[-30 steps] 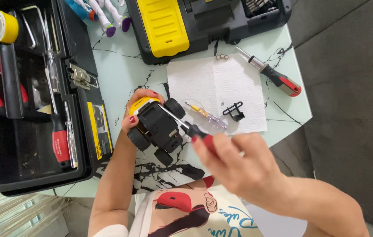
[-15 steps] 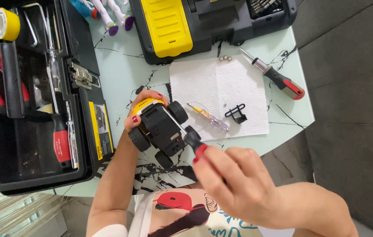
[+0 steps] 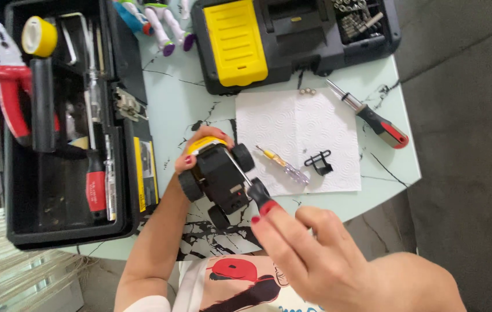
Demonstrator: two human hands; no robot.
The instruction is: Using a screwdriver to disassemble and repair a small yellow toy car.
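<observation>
While the open black toolbox (image 3: 67, 173) sits well to the left of the grip, with red-handled pliers (image 3: 4, 86) and a roll of yellow tape (image 3: 39, 36) on its tray, the tools stay within reach but off the working patch. Just right of it the left hand (image 3: 200, 151) is clasped around the toy car (image 3: 218, 176), fingers over its yellow body, so the black underside and wheels face up (belly to the camera, which suits work on the chassis). Right of that grip, the right hand (image 3: 315, 248) pinches a red-and-black screwdriver (image 3: 260, 199) between its fingertips, the shaft slanting toward the car's underside; whether the tip is seated I cannot tell. Beyond the grip lies a white paper towel (image 3: 327, 124), apparently a catch-all for loose bits: a small yellow-handled screwdriver (image 3: 283, 166), a black plastic clip (image 3: 318, 163), small metal pieces near its top edge. Farther right rests a larger red-and-black driver (image 3: 373, 118).
</observation>
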